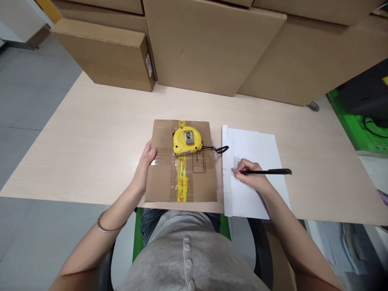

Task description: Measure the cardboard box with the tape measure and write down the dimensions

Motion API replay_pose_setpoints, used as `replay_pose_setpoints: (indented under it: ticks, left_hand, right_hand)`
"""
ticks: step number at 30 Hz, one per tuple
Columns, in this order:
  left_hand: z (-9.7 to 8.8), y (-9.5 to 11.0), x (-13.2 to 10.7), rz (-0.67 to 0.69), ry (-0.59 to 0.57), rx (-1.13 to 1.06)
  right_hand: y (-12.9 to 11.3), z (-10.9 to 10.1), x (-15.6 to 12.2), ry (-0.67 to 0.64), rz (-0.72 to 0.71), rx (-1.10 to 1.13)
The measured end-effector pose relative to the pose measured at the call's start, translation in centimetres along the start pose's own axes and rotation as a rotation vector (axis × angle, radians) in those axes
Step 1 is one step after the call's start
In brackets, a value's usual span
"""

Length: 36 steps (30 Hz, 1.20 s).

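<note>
In front of me a flat cardboard box [163, 178] lies on the table, with yellow printed tape down its middle. On top of it rests a yellow tape measure [182, 141], its black wrist strap [222, 150] trailing to the right. My left hand [144, 163] grips the box's left side, thumb on the top face and the other fingers hidden. To the right lies a white notebook [257, 145] with a few small marks near its left edge. My right hand [250, 173] is closed around a black pen [273, 171], its tip end against the page.
Cardboard boxes stand along the table's back edge: a flat one [103, 56] at left, a large one [206, 44] in the middle and another [287, 64] at right. A green surface with dark items [360, 117] is beyond the table's right end. Grey floor shows at left.
</note>
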<state>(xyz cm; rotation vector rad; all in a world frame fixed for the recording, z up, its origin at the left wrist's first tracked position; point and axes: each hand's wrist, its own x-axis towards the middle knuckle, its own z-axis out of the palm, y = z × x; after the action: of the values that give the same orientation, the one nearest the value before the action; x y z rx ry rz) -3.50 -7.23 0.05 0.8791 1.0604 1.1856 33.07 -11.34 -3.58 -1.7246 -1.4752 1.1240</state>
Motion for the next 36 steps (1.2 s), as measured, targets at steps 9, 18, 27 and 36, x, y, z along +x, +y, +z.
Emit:
replay_pose_setpoints:
  ticks: [9, 18, 27, 36]
  left_hand:
    - [-0.1, -0.1, -0.1, -0.011, 0.003, -0.015]
    - [0.0, 0.0, 0.0, 0.013, -0.017, -0.014]
    - [0.0, -0.1, 0.1, 0.037, -0.033, -0.013]
    - [-0.2, -0.3, 0.2, 0.050, -0.050, -0.010]
  right_hand:
    - [-0.1, 0.0, 0.1, -0.011, -0.013, -0.006]
    - [0.1, -0.1, 0.1, -0.040, -0.025, -0.015]
    - [-0.3, -0.2, 0.1, -0.028, 0.003, -0.051]
    - [-2.2, -0.3, 0.0, -0.027, 0.159, -0.242]
